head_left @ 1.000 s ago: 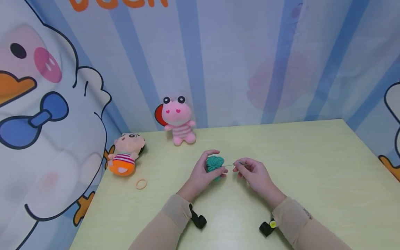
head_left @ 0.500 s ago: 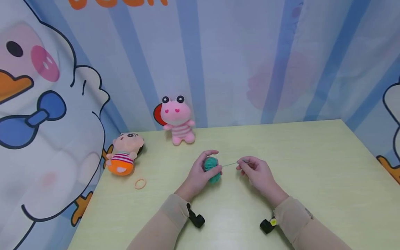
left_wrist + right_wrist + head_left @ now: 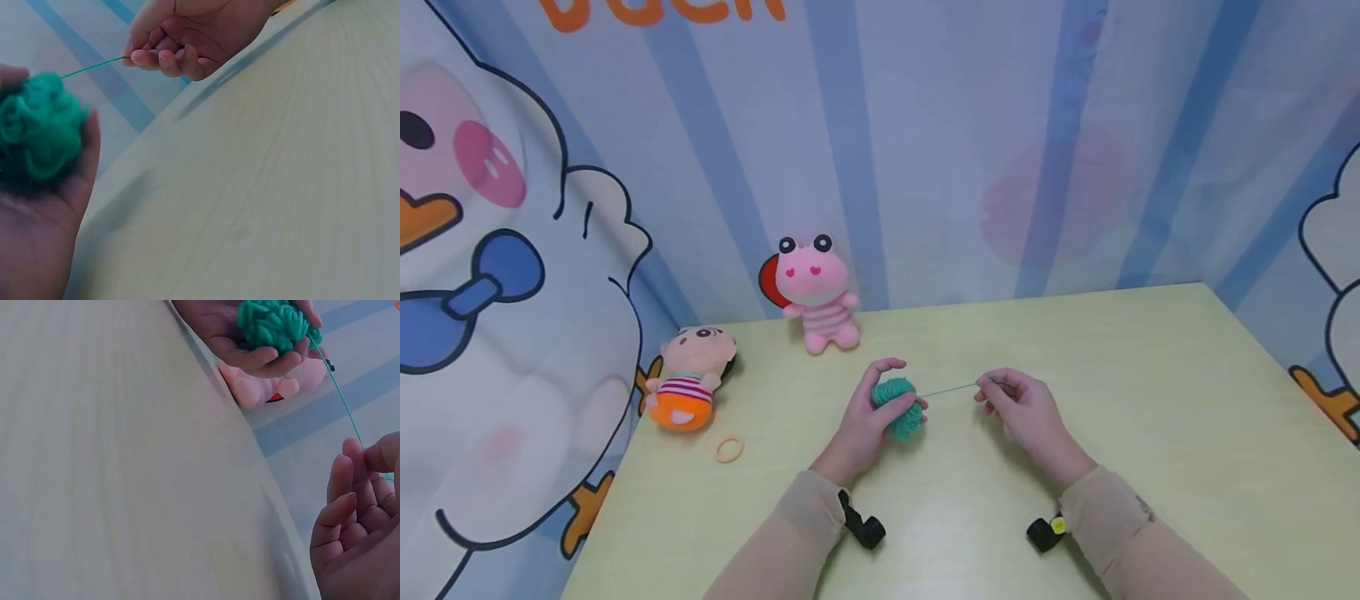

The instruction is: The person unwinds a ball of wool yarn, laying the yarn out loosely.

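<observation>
A ball of green yarn (image 3: 906,423) sits in my left hand (image 3: 867,421), fingers and thumb curled round it above the table. From the ball a thin strand (image 3: 951,389) runs taut to my right hand (image 3: 1026,412), which pinches it between thumb and forefinger. The left wrist view shows the yarn ball (image 3: 44,128) with its loops bulging out over the palm, and the pinching right hand (image 3: 187,37) beyond. In the right wrist view the strand (image 3: 340,394) slants down from the ball to the right fingertips (image 3: 353,447).
On the pale wooden table (image 3: 1150,400) stands a pink striped plush toy (image 3: 820,300) at the back. A plush doll in orange shorts (image 3: 688,379) leans at the left, with a tan ring (image 3: 729,450) in front of it. A printed curtain (image 3: 940,150) hangs behind.
My right hand has drawn away to the right, so the strand between the hands is longer. The yarn ball has turned in my left hand, which has shifted slightly left in view.
</observation>
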Motion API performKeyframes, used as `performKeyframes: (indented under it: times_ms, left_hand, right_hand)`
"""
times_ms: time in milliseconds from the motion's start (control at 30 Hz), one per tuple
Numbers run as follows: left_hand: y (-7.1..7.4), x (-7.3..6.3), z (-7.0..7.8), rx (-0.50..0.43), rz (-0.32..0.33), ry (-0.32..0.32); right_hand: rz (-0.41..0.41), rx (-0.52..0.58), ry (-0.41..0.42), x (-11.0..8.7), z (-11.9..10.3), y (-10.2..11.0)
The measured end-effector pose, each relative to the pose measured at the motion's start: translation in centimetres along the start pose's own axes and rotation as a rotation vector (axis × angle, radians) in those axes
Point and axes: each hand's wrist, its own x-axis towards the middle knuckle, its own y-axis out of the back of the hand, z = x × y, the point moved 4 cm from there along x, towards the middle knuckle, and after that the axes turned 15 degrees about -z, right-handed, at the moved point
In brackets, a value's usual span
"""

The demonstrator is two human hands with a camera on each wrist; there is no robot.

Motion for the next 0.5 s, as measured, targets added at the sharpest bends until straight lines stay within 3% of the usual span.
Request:
performKeyframes:
  times_ms: [300, 500]
  left_hand:
    - [0.3, 0.2, -0.1, 0.041, 0.039, 0.01]
    - [0.3, 0.1, -0.1, -0.007, 0.041, -0.004]
  right_hand:
    - [0.017, -0.053, -0.006, -0.1, 0.3, 1.2]
    - [0.027, -0.063, -0.018, -0.7, 0.5, 2.2]
